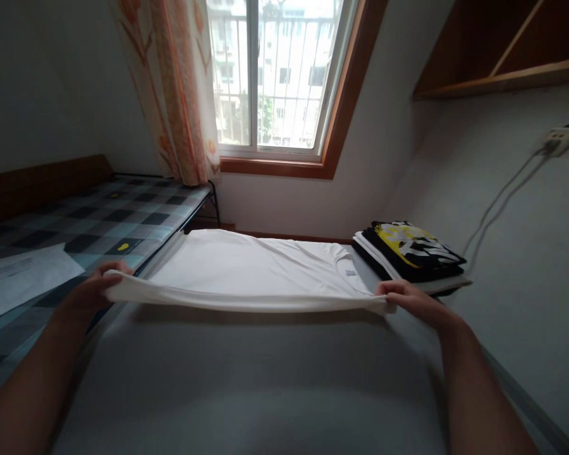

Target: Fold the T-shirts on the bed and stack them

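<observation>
A white T-shirt point(246, 262) lies sideways across the grey tabletop point(256, 379), its collar toward the right. My left hand point(97, 284) pinches the near edge at the hem end on the left. My right hand point(408, 300) grips the same edge near the shoulder on the right. Between the two hands the near edge is stretched and lifted a little above the surface, casting a shadow below it. Both hands are closed on the cloth. The fingertips under the fabric are hidden.
A stack of folded dark and white shirts point(412, 253) sits at the table's back right, by the wall. To the left is a bed with a checked cover point(156, 215) and a white sheet or bag point(28, 278). Cables point(502, 183) hang from a wall socket point(557, 140) at right.
</observation>
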The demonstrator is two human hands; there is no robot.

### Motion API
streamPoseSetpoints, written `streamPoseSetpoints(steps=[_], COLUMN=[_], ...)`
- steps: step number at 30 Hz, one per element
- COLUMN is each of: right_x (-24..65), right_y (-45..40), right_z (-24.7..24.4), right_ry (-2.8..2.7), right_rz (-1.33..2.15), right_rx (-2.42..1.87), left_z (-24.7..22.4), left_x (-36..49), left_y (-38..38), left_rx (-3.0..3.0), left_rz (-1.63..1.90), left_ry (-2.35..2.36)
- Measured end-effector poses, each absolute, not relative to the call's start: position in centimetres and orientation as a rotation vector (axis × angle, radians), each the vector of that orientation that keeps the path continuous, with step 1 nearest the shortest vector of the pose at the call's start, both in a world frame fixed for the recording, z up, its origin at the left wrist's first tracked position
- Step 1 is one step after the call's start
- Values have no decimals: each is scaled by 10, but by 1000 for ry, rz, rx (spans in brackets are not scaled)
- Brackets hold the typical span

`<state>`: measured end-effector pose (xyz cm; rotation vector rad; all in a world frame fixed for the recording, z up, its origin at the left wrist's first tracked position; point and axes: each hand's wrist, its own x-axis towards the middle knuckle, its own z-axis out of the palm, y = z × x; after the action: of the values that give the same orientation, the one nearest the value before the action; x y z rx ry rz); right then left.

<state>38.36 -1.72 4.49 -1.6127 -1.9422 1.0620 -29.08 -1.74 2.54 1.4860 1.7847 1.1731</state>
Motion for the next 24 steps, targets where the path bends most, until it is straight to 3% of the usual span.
streamPoseSetpoints(steps=[4,11,19,24], right_x=[386,368,382,373], right_y=[-25,-17,10,30], right_z=[49,36,14,-13], right_ry=[-1844,-1957,-1916,-1749], right_rz=[1253,1321,799,531], right_rx=[-1604,-1670,-1563,-1720], left_z=[24,9,-4,-16], left_x=[-303,-280,-267,-262], left_y=[-20,0,16,31], left_rx=[1066,1140,1087,1146], left_rz=[1248,1045,1377,1330], left_ry=[1475,1437,1412,1594])
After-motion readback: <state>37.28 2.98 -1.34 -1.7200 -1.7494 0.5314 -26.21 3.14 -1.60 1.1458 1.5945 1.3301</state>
